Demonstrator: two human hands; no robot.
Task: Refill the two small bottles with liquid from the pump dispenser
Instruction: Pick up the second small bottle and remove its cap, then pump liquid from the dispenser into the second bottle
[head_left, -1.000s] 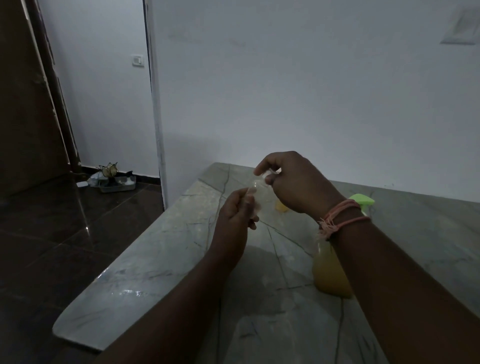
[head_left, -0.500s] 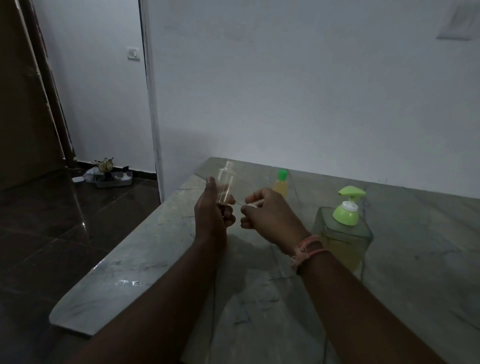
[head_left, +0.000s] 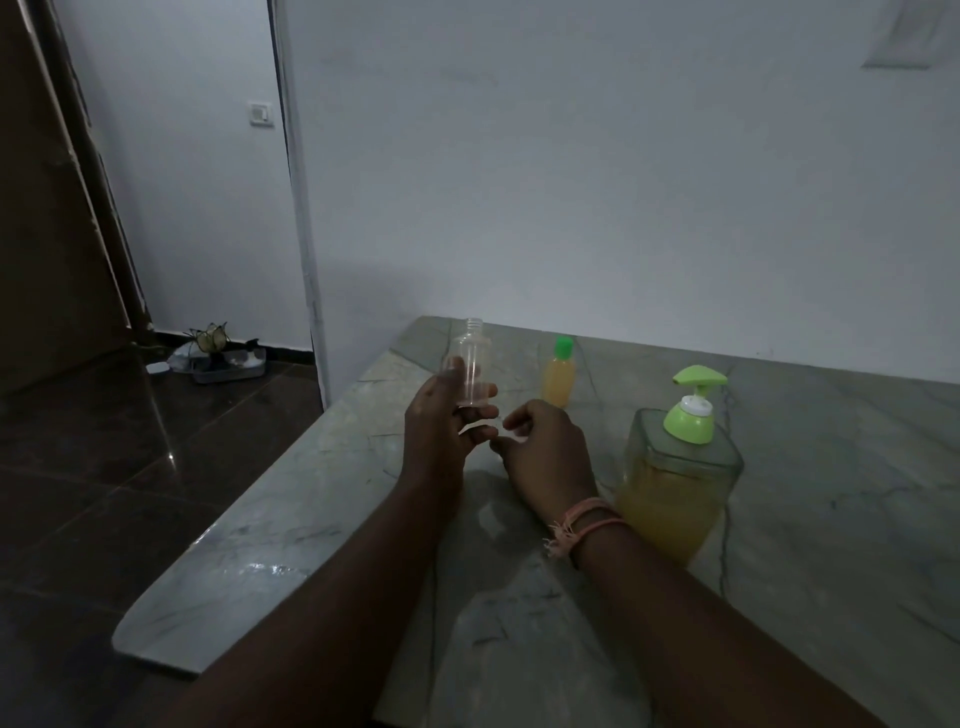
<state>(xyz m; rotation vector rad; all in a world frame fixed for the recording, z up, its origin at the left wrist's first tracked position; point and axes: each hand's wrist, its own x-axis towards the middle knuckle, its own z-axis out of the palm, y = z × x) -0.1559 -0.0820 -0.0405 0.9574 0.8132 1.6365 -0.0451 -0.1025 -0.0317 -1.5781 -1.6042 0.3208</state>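
My left hand (head_left: 441, 431) holds a small clear empty bottle (head_left: 471, 364) upright above the marble table (head_left: 291, 530); its threaded neck is uncapped. Just to the right, my right hand (head_left: 545, 452) has its fingers curled round a small pale piece, seemingly the bottle's cap, which is mostly hidden. A second small bottle (head_left: 559, 382) with yellow liquid and a green cap stands on the table behind my hands. The pump dispenser (head_left: 675, 493), square and clear with yellow liquid and a green pump head, stands to the right of my right wrist.
A white wall runs along the far side of the table. The table's left edge drops to a dark tiled floor. A tray with small items (head_left: 223, 358) lies on the floor by the doorway at far left.
My right hand took the cap off the clear bottle and dropped down to the right of my left hand. The left hand raised the bottle. The second bottle and dispenser came into full view.
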